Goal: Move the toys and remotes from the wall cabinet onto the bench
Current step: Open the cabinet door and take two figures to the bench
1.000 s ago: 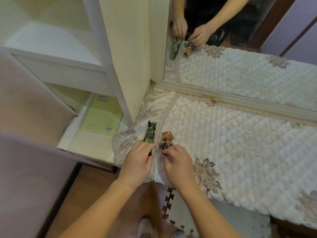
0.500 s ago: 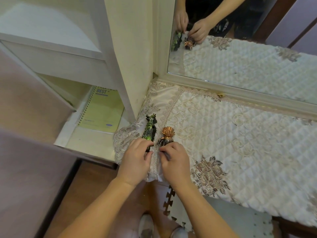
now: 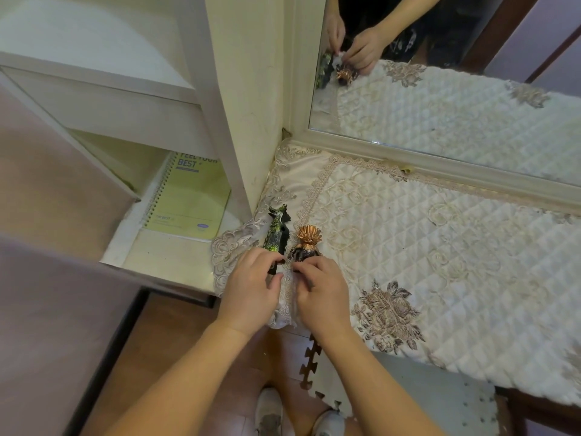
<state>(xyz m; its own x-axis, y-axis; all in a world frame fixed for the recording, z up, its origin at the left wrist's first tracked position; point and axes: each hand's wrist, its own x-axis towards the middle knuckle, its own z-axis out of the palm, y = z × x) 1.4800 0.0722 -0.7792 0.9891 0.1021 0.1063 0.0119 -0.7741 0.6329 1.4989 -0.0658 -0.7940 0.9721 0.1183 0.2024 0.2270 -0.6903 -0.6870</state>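
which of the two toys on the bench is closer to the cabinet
The green-black toy, held by the left hand; the copper spiky-headed figure stands farther right.

Spiral notebook [image 3: 188, 196], yellow-green, flat, toward right edge of lower shelf [image 3: 169, 253] | framed mirror [image 3: 456, 99], along far edge of quilted cover [image 3: 440, 253] | grey foam puzzle mat [image 3: 408, 388], on wooden floor [image 3: 176, 341] below cover's near edge
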